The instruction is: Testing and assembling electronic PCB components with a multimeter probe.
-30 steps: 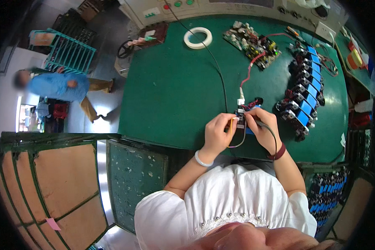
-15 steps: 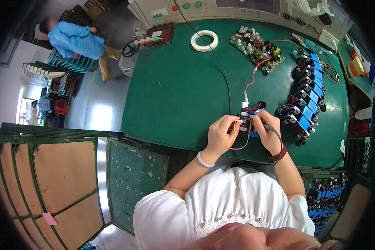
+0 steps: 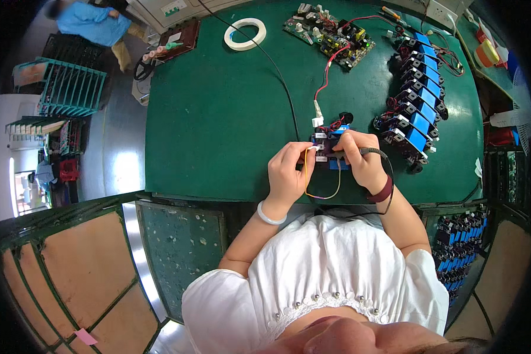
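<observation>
Both my hands are at a small black electronic unit (image 3: pixel 321 158) with white labels and blue parts, near the front of the green table. My left hand (image 3: pixel 285 176) is closed in a pinch on a white wire connector (image 3: pixel 315 147) at the unit's left side. A thin yellow wire (image 3: pixel 306 172) loops down from it. My right hand (image 3: pixel 364 160) is closed around a black cable end (image 3: pixel 369 151), whose tip is against or just over the unit. Above the unit, a white plug (image 3: pixel 317 121) ends a red lead (image 3: pixel 321 88).
A circuit board (image 3: pixel 330 36) lies at the back, joined to the red lead. To the right stands a row of several blue-and-black units (image 3: pixel 422 103). A white tape roll (image 3: pixel 245 34) and a black cable (image 3: pixel 271 62) are at the back left. A person (image 3: pixel 91 22) in blue stands beyond the table.
The whole view has shifted, so the table and the things on it appear higher and further left. Both hands keep their grips at the unit.
</observation>
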Tool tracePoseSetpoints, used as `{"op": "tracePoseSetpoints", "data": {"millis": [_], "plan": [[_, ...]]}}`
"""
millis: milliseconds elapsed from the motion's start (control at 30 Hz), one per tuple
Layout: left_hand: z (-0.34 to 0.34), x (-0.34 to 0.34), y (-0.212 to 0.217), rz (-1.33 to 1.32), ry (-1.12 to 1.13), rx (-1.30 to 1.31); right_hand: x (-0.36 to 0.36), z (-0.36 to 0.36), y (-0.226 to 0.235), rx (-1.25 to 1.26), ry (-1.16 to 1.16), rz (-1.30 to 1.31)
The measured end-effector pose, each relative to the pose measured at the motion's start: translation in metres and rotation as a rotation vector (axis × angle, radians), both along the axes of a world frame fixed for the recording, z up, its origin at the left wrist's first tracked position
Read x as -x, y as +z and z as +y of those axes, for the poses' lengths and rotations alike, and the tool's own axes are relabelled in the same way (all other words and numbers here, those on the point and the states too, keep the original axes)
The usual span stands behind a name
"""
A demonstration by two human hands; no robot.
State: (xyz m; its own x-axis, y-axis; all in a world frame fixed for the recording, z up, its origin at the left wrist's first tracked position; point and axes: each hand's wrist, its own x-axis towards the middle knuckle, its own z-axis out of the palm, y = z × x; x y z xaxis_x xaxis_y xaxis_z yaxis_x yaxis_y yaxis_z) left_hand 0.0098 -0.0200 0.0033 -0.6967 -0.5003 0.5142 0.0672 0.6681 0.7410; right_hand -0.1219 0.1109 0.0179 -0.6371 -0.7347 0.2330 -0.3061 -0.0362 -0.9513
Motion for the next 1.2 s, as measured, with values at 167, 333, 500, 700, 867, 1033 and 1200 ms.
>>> {"op": "tracePoseSetpoints", "data": {"millis": [167, 333, 500, 700, 867, 1033, 1200], "plan": [[-0.001, 0.000, 0.001, 0.010, 0.001, 0.026, -0.001, -0.003, 0.008, -0.107, 0.013, -0.004], [-0.003, -0.001, 0.003, -0.030, 0.007, 0.004, 0.000, -0.005, 0.007, -0.110, 0.006, 0.012], [0.002, 0.000, -0.001, -0.015, 0.011, -0.041, -0.002, -0.002, 0.006, -0.098, -0.011, -0.020], [0.004, -0.004, -0.004, -0.033, 0.023, -0.056, -0.004, 0.000, -0.003, -0.129, -0.027, -0.032], [0.002, -0.004, -0.006, 0.015, 0.022, 0.013, -0.003, -0.002, -0.010, -0.044, -0.023, 0.028], [0.002, -0.004, -0.004, -0.005, 0.013, -0.010, -0.007, -0.001, 0.001, -0.068, -0.048, -0.040], [-0.001, -0.010, 0.010, 0.098, 0.045, 0.028, -0.005, 0.013, 0.021, 0.025, 0.014, 0.146]]}}
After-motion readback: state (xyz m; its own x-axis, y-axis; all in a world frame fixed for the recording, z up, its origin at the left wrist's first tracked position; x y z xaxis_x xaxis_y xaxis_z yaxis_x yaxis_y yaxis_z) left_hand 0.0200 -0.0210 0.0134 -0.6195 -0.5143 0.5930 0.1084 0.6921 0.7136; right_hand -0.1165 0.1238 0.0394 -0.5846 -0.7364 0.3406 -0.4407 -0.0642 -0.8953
